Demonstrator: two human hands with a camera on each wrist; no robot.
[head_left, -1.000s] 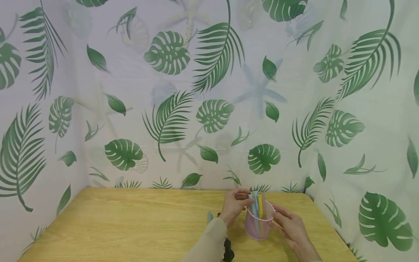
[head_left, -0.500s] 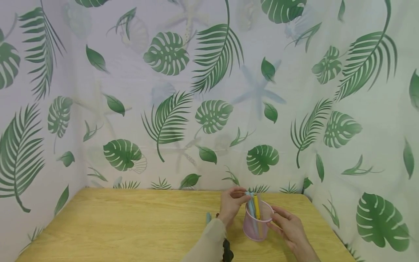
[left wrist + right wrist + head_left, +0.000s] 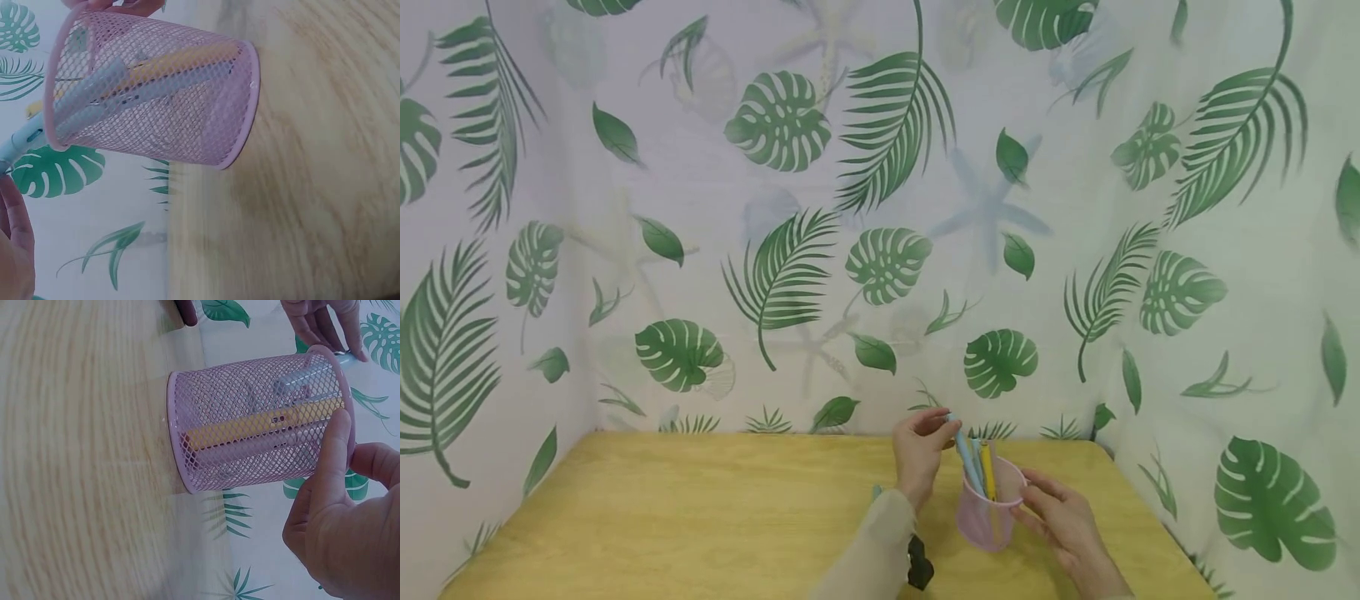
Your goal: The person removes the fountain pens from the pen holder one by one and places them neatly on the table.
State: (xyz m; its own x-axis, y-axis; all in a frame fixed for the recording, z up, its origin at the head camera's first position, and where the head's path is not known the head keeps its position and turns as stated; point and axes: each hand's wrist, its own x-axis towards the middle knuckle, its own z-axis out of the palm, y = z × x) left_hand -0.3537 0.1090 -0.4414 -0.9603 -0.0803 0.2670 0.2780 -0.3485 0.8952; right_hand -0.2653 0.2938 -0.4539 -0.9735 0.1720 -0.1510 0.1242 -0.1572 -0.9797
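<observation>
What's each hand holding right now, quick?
Left hand: holding a blue pen, lower end inside the cup.
Right hand: holding the cup by its rim.

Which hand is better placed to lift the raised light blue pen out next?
Probably the left hand: it pinches this light blue pen by its upper end, while the right hand holds the pink mesh pen cup by its rim.

Site type: screened tabletop workstation, possibly a staged booth; the wider room is hidden. Indicators: leaf-print backdrop (image 3: 700, 196) at 9, 12 and 3 o'clock; wood-grain table (image 3: 700, 517) at 6 o'clock.
</observation>
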